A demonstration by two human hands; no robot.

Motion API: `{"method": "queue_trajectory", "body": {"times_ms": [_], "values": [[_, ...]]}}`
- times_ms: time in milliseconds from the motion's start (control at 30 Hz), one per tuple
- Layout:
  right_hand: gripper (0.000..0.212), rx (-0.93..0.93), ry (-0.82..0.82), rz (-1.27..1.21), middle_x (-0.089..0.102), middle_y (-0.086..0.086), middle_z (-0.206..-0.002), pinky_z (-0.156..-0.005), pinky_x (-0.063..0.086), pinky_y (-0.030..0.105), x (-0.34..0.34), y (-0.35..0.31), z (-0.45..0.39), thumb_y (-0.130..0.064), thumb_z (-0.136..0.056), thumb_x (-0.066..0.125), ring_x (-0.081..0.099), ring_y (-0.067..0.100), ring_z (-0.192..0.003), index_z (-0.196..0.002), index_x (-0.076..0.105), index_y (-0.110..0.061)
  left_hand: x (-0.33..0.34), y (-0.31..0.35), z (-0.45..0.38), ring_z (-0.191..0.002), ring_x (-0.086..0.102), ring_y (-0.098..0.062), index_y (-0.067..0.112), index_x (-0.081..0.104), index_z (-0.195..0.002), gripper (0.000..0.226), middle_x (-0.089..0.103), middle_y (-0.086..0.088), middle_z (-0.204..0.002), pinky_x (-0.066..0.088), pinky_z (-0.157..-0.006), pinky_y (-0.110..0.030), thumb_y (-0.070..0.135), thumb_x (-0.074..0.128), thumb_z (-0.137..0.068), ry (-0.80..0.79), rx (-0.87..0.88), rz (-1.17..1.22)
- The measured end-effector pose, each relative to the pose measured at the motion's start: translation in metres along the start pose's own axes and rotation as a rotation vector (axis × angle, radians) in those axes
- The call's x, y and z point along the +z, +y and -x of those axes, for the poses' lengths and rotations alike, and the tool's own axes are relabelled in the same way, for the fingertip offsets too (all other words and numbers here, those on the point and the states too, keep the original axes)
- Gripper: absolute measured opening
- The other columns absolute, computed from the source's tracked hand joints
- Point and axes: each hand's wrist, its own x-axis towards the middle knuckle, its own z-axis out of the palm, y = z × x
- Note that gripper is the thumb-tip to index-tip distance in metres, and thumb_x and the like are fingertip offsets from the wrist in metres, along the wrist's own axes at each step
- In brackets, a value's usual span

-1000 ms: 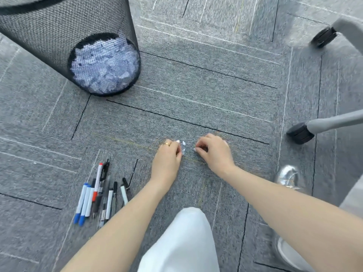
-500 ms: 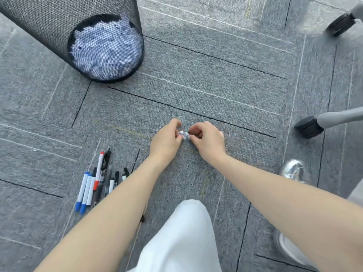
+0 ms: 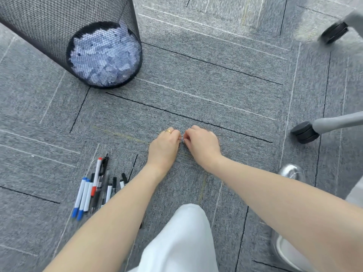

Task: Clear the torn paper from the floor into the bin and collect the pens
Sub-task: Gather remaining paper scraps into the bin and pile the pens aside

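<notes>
While both hands pinch a last paper scrap (image 3: 182, 139) on mid-floor carpet, left hand (image 3: 164, 148) meeting right hand (image 3: 202, 146): next, lift toward far-left bin (image 3: 59, 26), then gather near-left pens (image 3: 94, 189).

Black mesh bin (image 3: 49, 32) standing on the grey carpet at upper left, white torn paper (image 3: 104, 55) showing through its wall near the bottom. One tiny white scrap (image 3: 182, 139) pinched between fingertips at centre. Pens (image 3: 94, 189) lying side by side at lower left: blue-capped, red-tipped, black, partly hidden.
</notes>
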Motion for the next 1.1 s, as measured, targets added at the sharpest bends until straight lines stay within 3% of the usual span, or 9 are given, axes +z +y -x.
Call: {"method": "queue_trajectory", "body": {"times_ms": [100, 200, 267, 367, 467, 533, 600, 833, 1100], "values": [[0.015, 0.082, -0.124, -0.108, 0.061, -0.002, -0.098, -0.082, 0.044, 0.036, -0.005, 0.0, -0.007, -0.029, -0.093, 0.048, 0.059, 0.019, -0.088, -0.095, 0.06, -0.019, -0.006, 0.001, -0.005, -0.086, 0.055, -0.018, 0.016, 0.056, -0.089, 0.01, 0.058, 0.002, -0.094, 0.043, -0.068, -0.033, 0.019, 0.048, -0.093, -0.066, -0.169, 0.202], [0.015, 0.38, -0.173, -0.684, 0.061, -0.006, -0.082, -0.058, 0.039, 0.024, -0.026, 0.004, -0.011, -0.031, -0.091, 0.052, 0.05, 0.01, -0.063, -0.091, 0.062, -0.02, -0.03, 0.0, -0.003, -0.077, 0.055, -0.014, 0.018, 0.058, -0.083, 0.008, 0.061, 0.003, -0.085, 0.043, -0.067, -0.028, 0.019, 0.054, -0.09, -0.03, -0.346, 0.558], [0.018, 0.432, -0.13, -0.889, 0.06, -0.007, -0.079, -0.052, 0.035, 0.019, -0.052, 0.0, -0.015, -0.031, -0.091, 0.053, 0.045, 0.007, -0.058, -0.098, 0.064, -0.018, -0.065, 0.0, 0.001, -0.07, 0.053, -0.009, 0.019, 0.06, -0.083, 0.008, 0.06, 0.007, -0.077, 0.041, -0.062, -0.02, 0.022, 0.056, -0.09, 0.078, -0.361, 0.695], [0.009, 0.204, -0.004, -1.03, 0.061, -0.008, -0.082, -0.062, 0.042, 0.015, -0.113, -0.04, -0.031, -0.028, -0.089, 0.055, 0.056, 0.004, -0.072, -0.092, 0.062, -0.023, -0.143, 0.005, 0.0, -0.061, 0.048, 0.001, 0.02, 0.06, -0.083, 0.004, 0.057, 0.012, -0.073, 0.038, -0.058, -0.012, 0.021, 0.06, -0.087, 0.377, -0.212, 0.697], [0.006, -0.146, 0.177, -1.157, 0.061, -0.007, -0.076, -0.061, 0.045, 0.008, -0.191, -0.107, -0.056, -0.02, -0.088, 0.059, 0.056, -0.006, -0.062, -0.082, 0.059, -0.023, -0.229, 0.007, -0.012, -0.066, 0.053, 0.002, 0.02, 0.061, -0.085, 0.003, 0.058, 0.017, -0.074, 0.044, -0.068, -0.014, 0.019, 0.063, -0.085, 0.766, -0.059, 0.593], [0.006, -0.318, 0.319, -1.064, 0.061, -0.009, -0.075, -0.061, 0.045, 0.007, -0.229, -0.146, -0.075, -0.019, -0.087, 0.061, 0.055, -0.007, -0.061, -0.082, 0.059, -0.021, -0.274, 0.001, -0.027, -0.069, 0.056, -0.005, 0.022, 0.061, -0.084, 0.003, 0.056, 0.02, -0.07, 0.048, -0.079, -0.027, 0.025, 0.063, -0.085, 0.916, -0.085, 0.481], [0.003, -0.399, 0.398, -0.911, 0.062, -0.011, -0.074, -0.063, 0.044, 0.012, -0.247, -0.175, -0.101, -0.02, -0.084, 0.065, 0.056, -0.003, -0.065, -0.085, 0.062, -0.02, -0.305, -0.009, -0.044, -0.073, 0.057, -0.011, 0.027, 0.058, -0.08, 0.007, 0.055, 0.019, -0.067, 0.045, -0.089, -0.043, 0.03, 0.06, -0.086, 0.878, -0.211, 0.384], [0.014, -0.395, 0.149, -0.162, 0.069, 0.003, -0.099, -0.084, 0.052, 0.038, -0.234, -0.193, -0.151, -0.022, -0.085, 0.063, 0.063, 0.019, -0.087, -0.096, 0.069, -0.016, -0.307, -0.039, -0.079, -0.124, 0.045, -0.025, 0.022, 0.058, -0.119, 0.039, 0.058, -0.002, -0.124, 0.005, -0.111, -0.05, 0.008, 0.038, -0.089, 0.265, -0.568, -0.004], [0.016, -0.425, 0.221, -0.135, 0.069, 0.0, -0.102, -0.088, 0.046, 0.031, -0.232, -0.192, -0.146, -0.019, -0.088, 0.059, 0.061, 0.017, -0.093, -0.098, 0.07, -0.016, -0.298, -0.047, -0.057, -0.094, 0.058, -0.018, 0.018, 0.064, -0.091, 0.013, 0.063, 0.006, -0.09, 0.032, -0.101, -0.037, 0.019, 0.051, -0.089, 0.665, -0.39, 0.176]]}}
